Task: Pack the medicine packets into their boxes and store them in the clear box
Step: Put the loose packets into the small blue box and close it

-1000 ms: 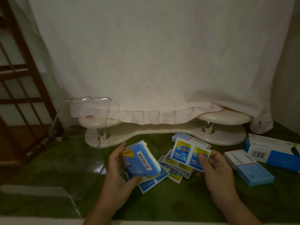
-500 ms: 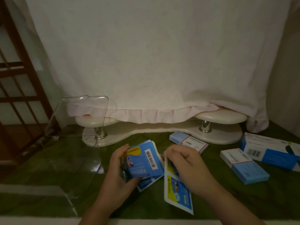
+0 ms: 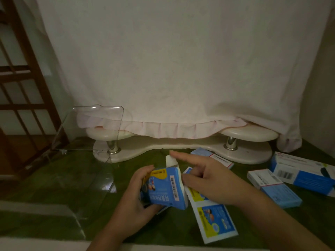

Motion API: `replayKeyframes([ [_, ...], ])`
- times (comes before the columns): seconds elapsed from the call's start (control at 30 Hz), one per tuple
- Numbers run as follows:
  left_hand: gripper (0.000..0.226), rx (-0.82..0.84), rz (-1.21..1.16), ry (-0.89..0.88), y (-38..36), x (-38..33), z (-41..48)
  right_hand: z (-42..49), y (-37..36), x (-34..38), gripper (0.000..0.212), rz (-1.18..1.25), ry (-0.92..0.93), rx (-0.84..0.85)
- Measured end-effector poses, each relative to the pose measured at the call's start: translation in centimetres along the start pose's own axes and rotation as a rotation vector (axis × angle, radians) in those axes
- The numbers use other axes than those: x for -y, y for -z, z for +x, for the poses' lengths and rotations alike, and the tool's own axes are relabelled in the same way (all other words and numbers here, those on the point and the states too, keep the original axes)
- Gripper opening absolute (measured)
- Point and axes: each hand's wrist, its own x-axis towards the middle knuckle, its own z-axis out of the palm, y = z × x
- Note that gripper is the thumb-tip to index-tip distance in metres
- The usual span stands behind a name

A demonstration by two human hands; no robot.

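gripping blue box [image 3: 164, 191] in left hand [image 3: 134, 205]; lifting its flap [image 3: 171, 160] with straight forefinger of right hand [image 3: 212, 182], packet strip [image 3: 215, 221] newly brought beneath it, pinch unclear; insertion likely next.

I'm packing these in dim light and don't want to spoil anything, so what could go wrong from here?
The white flap of the blue box in your left hand stands up at the forefinger of your right hand; pressed hard, it could crease. The packet strip trails below that hand and might bend or snag at the opening.
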Motion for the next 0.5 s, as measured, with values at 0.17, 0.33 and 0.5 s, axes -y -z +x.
replayKeyframes([
  [0.17,0.088,-0.014,-0.023,-0.006,0.1,-0.1,0.0,0.2,-1.0,-0.2,0.073,-0.028,0.013,0.091],
  [0.33,0.082,-0.023,-0.244,0.049,0.5,-0.4,0.1,-0.1,-1.0,-0.2,0.083,0.044,0.009,0.094],
  [0.5,0.083,-0.009,-0.346,0.084,0.7,-0.3,0.1,0.3,-2.1,-0.8,0.072,-0.043,0.05,-0.057],
])
